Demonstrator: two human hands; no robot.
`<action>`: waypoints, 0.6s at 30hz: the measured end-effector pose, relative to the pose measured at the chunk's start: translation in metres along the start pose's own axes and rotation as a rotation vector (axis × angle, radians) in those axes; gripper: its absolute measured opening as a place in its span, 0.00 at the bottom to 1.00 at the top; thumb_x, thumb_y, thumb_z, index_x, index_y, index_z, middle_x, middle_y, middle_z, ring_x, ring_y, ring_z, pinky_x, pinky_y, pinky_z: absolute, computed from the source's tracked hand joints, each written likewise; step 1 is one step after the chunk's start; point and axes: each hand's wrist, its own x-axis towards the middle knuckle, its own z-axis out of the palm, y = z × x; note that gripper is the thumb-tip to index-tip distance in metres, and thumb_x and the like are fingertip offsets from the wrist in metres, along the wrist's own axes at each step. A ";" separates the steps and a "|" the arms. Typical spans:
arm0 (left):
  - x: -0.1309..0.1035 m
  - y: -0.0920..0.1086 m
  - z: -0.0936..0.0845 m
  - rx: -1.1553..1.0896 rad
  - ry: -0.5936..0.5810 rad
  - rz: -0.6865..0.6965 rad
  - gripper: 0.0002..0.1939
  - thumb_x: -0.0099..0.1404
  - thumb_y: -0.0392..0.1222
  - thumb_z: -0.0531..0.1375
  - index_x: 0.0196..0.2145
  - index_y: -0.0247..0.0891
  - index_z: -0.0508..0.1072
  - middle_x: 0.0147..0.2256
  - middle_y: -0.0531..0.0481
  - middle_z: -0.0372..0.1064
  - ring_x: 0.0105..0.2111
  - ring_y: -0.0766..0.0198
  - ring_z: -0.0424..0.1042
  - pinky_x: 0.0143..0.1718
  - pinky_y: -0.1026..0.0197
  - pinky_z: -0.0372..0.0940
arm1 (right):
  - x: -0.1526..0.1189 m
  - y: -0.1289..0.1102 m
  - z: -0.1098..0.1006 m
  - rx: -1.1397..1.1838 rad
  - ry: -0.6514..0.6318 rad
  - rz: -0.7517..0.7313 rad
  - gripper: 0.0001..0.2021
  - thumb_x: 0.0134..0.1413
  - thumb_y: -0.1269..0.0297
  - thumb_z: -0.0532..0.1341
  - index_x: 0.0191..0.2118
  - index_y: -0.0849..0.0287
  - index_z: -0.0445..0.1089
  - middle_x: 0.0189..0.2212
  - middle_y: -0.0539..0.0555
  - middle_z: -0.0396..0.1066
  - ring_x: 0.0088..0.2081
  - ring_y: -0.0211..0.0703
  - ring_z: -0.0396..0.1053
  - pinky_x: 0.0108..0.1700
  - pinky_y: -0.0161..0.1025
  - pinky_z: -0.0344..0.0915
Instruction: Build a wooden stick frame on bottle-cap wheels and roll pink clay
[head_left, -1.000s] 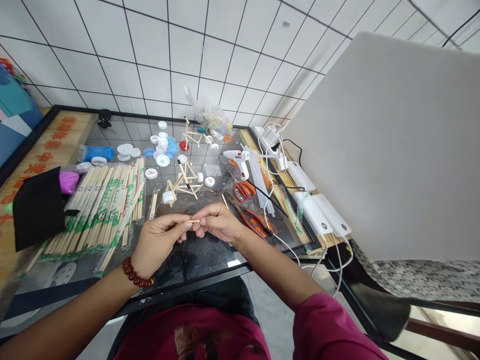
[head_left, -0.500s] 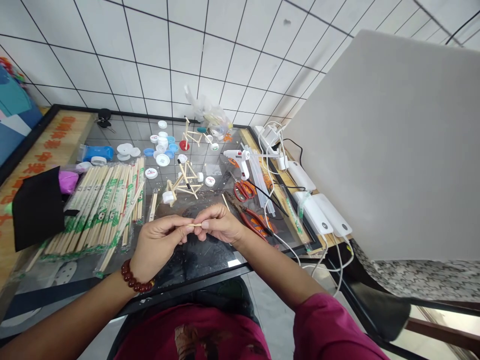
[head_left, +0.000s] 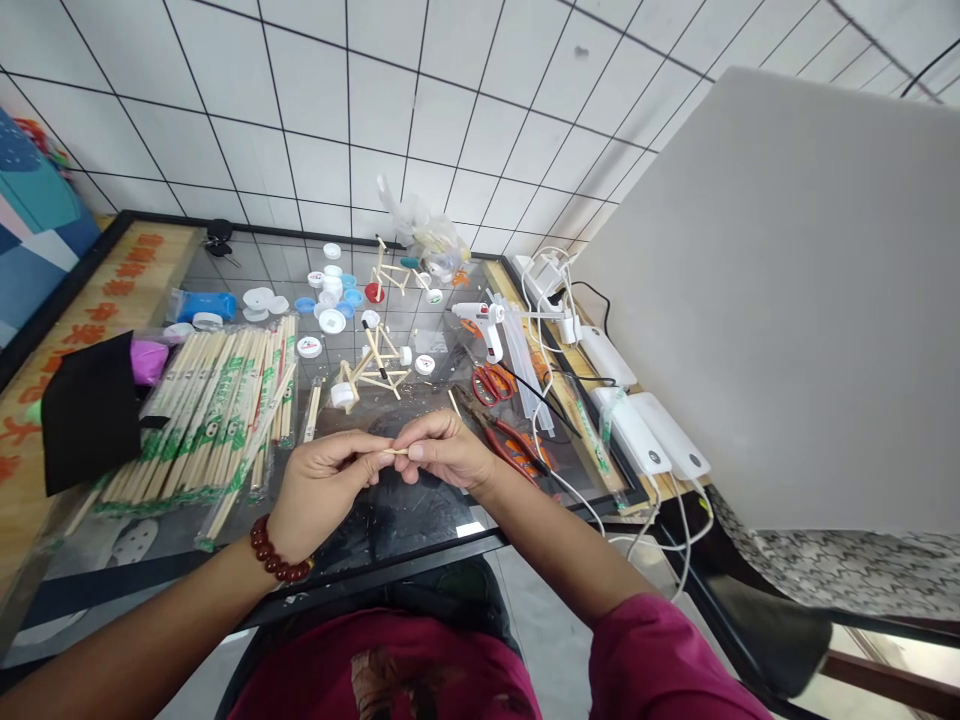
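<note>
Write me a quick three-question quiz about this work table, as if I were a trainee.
1. True or false: the left hand has a beaded bracelet at its wrist.
2. What do the fingers of the left and right hand pinch? A) a glue stick; B) a thin wooden stick; C) a bottle cap.
3. Fill in: between the white glue gun and the pliers lie the red-handled ____.
Key: 1 true; 2 B; 3 scissors.

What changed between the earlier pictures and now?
The left hand and right hand have eased slightly toward the person, the short stick pinched between them throughout. Nothing was let go. The glue gun and pliers stayed put.
</note>
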 end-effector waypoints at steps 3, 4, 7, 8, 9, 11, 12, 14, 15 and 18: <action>0.000 0.000 0.000 -0.005 0.009 -0.025 0.04 0.56 0.39 0.70 0.32 0.41 0.86 0.24 0.50 0.79 0.20 0.69 0.71 0.23 0.68 0.68 | 0.000 -0.002 0.001 0.011 0.015 0.039 0.22 0.36 0.51 0.82 0.34 0.61 0.83 0.25 0.52 0.81 0.22 0.34 0.75 0.28 0.31 0.74; 0.000 0.000 0.000 -0.004 0.008 -0.026 0.04 0.56 0.40 0.70 0.32 0.41 0.86 0.24 0.50 0.79 0.20 0.69 0.71 0.23 0.68 0.67 | 0.000 -0.002 0.002 0.017 0.012 0.044 0.22 0.35 0.51 0.82 0.33 0.61 0.83 0.25 0.52 0.81 0.22 0.34 0.75 0.28 0.31 0.73; 0.001 0.000 -0.001 0.019 0.007 -0.016 0.05 0.56 0.41 0.70 0.32 0.42 0.86 0.24 0.50 0.79 0.20 0.69 0.71 0.23 0.67 0.67 | 0.001 -0.002 0.003 0.005 0.017 0.038 0.22 0.34 0.50 0.82 0.33 0.61 0.83 0.25 0.52 0.81 0.22 0.34 0.75 0.28 0.31 0.74; 0.001 0.000 -0.001 0.033 0.010 -0.007 0.05 0.57 0.42 0.70 0.32 0.42 0.86 0.24 0.50 0.79 0.20 0.68 0.71 0.24 0.67 0.67 | 0.002 -0.001 0.003 -0.011 0.033 0.026 0.23 0.34 0.49 0.82 0.33 0.61 0.83 0.24 0.52 0.81 0.22 0.34 0.75 0.28 0.32 0.74; 0.002 -0.001 -0.002 0.047 0.017 0.002 0.05 0.57 0.42 0.70 0.32 0.42 0.86 0.24 0.50 0.79 0.21 0.68 0.71 0.24 0.66 0.68 | 0.002 -0.001 0.003 -0.032 0.051 0.010 0.23 0.34 0.49 0.81 0.33 0.61 0.83 0.24 0.52 0.80 0.21 0.34 0.74 0.28 0.33 0.74; 0.003 -0.003 -0.003 0.076 0.023 0.017 0.06 0.57 0.43 0.70 0.33 0.41 0.86 0.25 0.49 0.80 0.21 0.68 0.71 0.25 0.66 0.68 | 0.003 0.001 0.003 -0.071 0.082 -0.027 0.23 0.35 0.48 0.81 0.33 0.61 0.83 0.24 0.52 0.80 0.21 0.34 0.73 0.29 0.34 0.75; 0.003 -0.004 -0.003 0.089 0.019 0.025 0.06 0.58 0.44 0.70 0.33 0.41 0.86 0.26 0.49 0.80 0.21 0.67 0.72 0.25 0.66 0.69 | 0.003 0.001 0.003 -0.084 0.089 -0.040 0.23 0.35 0.48 0.81 0.33 0.61 0.83 0.24 0.52 0.81 0.21 0.34 0.73 0.29 0.34 0.75; 0.003 -0.006 -0.005 0.114 -0.003 0.042 0.06 0.59 0.43 0.70 0.34 0.41 0.86 0.26 0.49 0.80 0.22 0.67 0.73 0.26 0.65 0.69 | 0.004 0.002 0.002 -0.093 0.083 -0.045 0.23 0.34 0.47 0.81 0.32 0.60 0.83 0.25 0.53 0.81 0.21 0.34 0.74 0.28 0.34 0.74; 0.003 -0.007 -0.005 0.127 -0.014 0.055 0.06 0.60 0.43 0.69 0.34 0.41 0.86 0.27 0.49 0.81 0.22 0.67 0.73 0.27 0.65 0.69 | 0.004 0.002 0.001 -0.089 0.072 -0.039 0.23 0.33 0.47 0.81 0.32 0.60 0.83 0.25 0.53 0.81 0.21 0.35 0.74 0.27 0.34 0.74; 0.001 -0.008 -0.006 0.153 -0.032 0.094 0.06 0.61 0.41 0.68 0.35 0.41 0.86 0.28 0.49 0.81 0.23 0.67 0.74 0.27 0.66 0.69 | 0.004 0.001 0.000 -0.064 0.045 -0.021 0.23 0.32 0.48 0.82 0.32 0.61 0.83 0.25 0.53 0.81 0.22 0.35 0.75 0.27 0.33 0.73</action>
